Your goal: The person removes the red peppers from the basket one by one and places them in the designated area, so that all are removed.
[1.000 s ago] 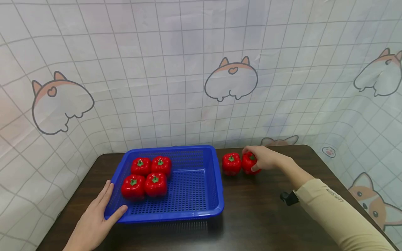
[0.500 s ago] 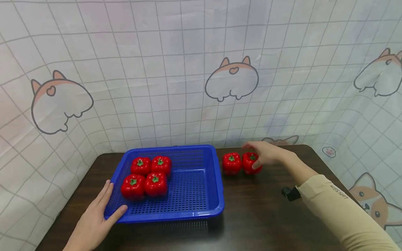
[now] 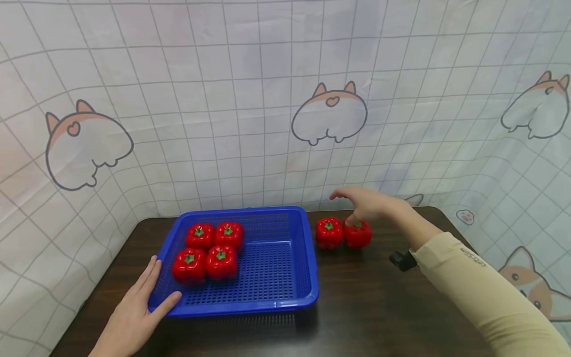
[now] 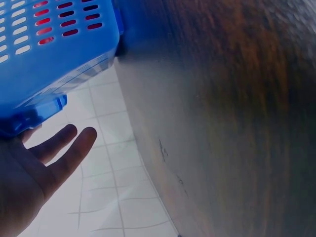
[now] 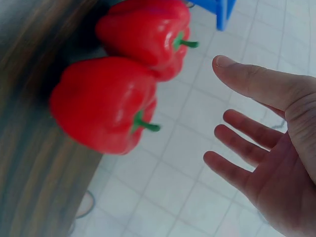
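Note:
My left hand rests with straight fingers along the near left corner of a blue plastic basket. Inside the basket, toward its left, sit several red bell peppers with green stems. Two more bell peppers stand side by side on the table to the basket's right: a nearer-to-basket one and an outer one. Above this pair my right hand hovers, holding nothing; in the right wrist view its spread fingers are apart from both peppers.
The dark wooden table ends at a wall hung with white grid-patterned cloth printed with cartoon dogs. A black strap-like piece shows under my right sleeve.
My right hand has let go of the outer bell pepper, risen above it and shifted slightly left, its fingers spreading. The left hand and basket have stayed put.

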A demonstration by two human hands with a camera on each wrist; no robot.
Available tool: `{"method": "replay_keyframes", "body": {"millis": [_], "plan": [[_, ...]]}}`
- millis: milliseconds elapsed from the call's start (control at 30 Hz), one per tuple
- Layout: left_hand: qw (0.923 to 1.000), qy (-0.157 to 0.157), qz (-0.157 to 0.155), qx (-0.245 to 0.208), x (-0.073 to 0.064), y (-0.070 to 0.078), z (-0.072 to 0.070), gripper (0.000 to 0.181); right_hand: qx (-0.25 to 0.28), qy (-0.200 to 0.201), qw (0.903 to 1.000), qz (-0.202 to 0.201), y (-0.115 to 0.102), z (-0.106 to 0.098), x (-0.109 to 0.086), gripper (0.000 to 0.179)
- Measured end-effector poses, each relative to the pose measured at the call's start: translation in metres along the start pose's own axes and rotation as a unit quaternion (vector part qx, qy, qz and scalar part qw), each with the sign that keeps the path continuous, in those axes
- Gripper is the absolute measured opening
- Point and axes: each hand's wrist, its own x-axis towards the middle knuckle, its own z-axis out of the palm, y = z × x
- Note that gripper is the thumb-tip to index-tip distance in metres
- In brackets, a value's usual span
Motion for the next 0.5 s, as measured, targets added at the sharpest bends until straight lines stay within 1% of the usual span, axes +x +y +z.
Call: {"method": "replay_keyframes", "body": {"millis": [200,367,500], "plan": [[0.9999,-0.012,-0.011,0.003,0.0,0.001,0.0,0.093,-0.018,0.0,0.9998,-0.007,-0.021,-0.006,0.011,0.067],[0.9998,-0.016,-0.013,-0.001,0.0,0.001,-0.001,0.093,-0.03,-0.004,0.9995,-0.001,-0.038,-0.008,0.019,0.067],[0.9998,-0.017,-0.012,-0.004,-0.001,0.001,-0.001,0.092,-0.04,-0.012,0.9991,-0.003,-0.051,-0.008,0.026,0.066]]}}
